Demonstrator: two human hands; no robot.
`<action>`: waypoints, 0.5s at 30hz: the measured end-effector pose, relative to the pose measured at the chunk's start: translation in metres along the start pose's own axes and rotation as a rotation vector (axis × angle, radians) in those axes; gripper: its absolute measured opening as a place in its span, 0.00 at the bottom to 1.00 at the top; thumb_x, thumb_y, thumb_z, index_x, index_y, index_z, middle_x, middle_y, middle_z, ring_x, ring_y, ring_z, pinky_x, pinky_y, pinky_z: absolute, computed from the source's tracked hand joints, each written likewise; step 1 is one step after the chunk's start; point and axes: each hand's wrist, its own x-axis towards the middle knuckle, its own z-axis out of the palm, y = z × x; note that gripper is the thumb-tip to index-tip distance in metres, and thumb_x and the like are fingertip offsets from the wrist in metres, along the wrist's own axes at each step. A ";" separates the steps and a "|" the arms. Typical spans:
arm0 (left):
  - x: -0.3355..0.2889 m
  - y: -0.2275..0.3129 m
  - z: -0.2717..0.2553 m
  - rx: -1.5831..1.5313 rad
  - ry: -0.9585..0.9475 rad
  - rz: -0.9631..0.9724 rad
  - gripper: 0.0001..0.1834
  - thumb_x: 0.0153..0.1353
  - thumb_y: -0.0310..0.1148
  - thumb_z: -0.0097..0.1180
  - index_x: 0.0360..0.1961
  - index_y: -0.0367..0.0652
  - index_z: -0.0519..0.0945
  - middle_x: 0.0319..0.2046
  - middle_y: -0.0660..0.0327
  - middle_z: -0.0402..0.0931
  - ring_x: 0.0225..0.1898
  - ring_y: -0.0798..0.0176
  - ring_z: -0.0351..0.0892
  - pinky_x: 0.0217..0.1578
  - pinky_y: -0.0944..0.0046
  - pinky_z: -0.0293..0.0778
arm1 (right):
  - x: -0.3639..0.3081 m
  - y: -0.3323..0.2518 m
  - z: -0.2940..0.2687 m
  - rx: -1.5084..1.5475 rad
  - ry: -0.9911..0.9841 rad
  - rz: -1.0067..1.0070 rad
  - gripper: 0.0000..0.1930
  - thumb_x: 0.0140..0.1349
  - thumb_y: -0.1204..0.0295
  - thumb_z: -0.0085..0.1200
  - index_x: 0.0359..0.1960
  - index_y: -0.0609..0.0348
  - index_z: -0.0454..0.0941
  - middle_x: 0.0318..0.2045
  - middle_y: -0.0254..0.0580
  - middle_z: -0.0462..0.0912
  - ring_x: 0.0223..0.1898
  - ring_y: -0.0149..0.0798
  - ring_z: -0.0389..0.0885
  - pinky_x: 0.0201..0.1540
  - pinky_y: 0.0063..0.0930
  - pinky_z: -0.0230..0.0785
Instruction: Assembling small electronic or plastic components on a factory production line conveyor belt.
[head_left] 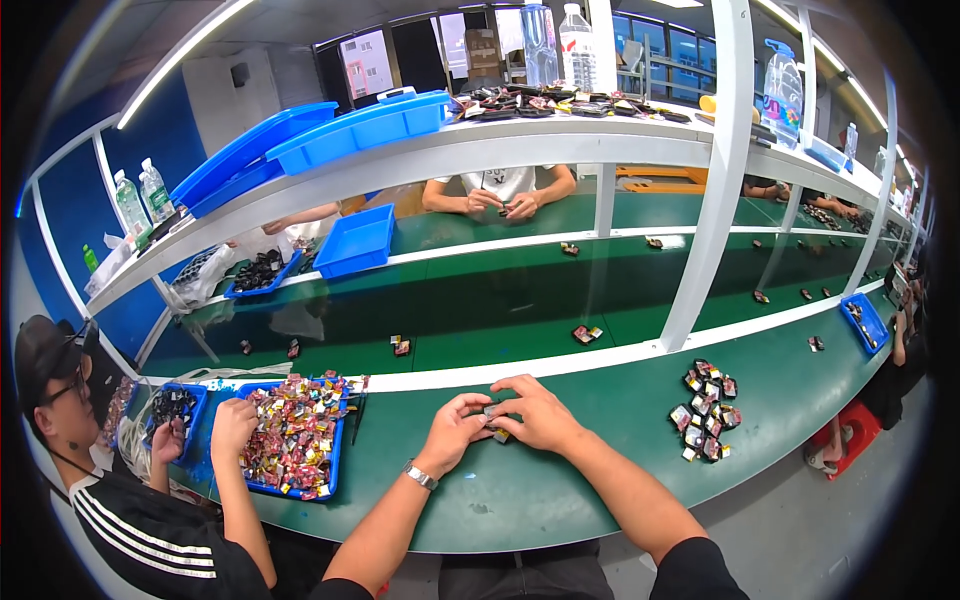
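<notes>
Head view: the small part [490, 411] sits before me, over the green surface [590, 470].
Left hand [457, 431]: my fingers grasp its left side.
Right hand [537, 413]: my fingers grasp its right.
Small part: probably light, stiff, perhaps fragile; I judge its edges the best hold.

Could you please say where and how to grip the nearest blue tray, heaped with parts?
Probably grip the blue tray by its right wall, coming from the right: that raised edge shows beside the heaped parts, while a co-worker's hand occupies the left.
</notes>
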 end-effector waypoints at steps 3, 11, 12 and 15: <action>-0.002 0.001 0.001 -0.046 -0.019 0.008 0.15 0.66 0.20 0.48 0.54 0.37 0.70 0.50 0.57 0.74 0.50 0.63 0.79 0.50 0.62 0.79 | 0.000 0.000 0.007 0.026 0.050 -0.017 0.07 0.54 0.71 0.62 0.35 0.55 0.86 0.51 0.38 0.77 0.57 0.43 0.71 0.57 0.35 0.69; 0.002 -0.004 -0.004 -0.096 -0.057 0.045 0.13 0.68 0.22 0.47 0.53 0.38 0.69 0.50 0.56 0.75 0.50 0.62 0.78 0.51 0.60 0.78 | 0.001 -0.002 0.014 0.048 0.132 0.010 0.08 0.53 0.72 0.65 0.35 0.54 0.86 0.50 0.37 0.78 0.54 0.42 0.74 0.52 0.34 0.72; 0.002 -0.004 -0.003 -0.103 -0.062 0.053 0.13 0.68 0.22 0.48 0.52 0.38 0.69 0.50 0.56 0.75 0.50 0.62 0.78 0.51 0.59 0.78 | 0.000 -0.001 0.014 0.064 0.132 0.020 0.08 0.52 0.72 0.65 0.35 0.54 0.86 0.49 0.38 0.79 0.54 0.42 0.74 0.53 0.34 0.72; 0.002 -0.003 -0.003 -0.103 -0.041 0.053 0.12 0.68 0.22 0.48 0.52 0.37 0.69 0.50 0.55 0.75 0.50 0.62 0.78 0.52 0.58 0.78 | -0.001 -0.001 0.021 0.106 0.173 0.040 0.08 0.52 0.72 0.66 0.35 0.54 0.86 0.48 0.38 0.80 0.54 0.42 0.74 0.54 0.35 0.71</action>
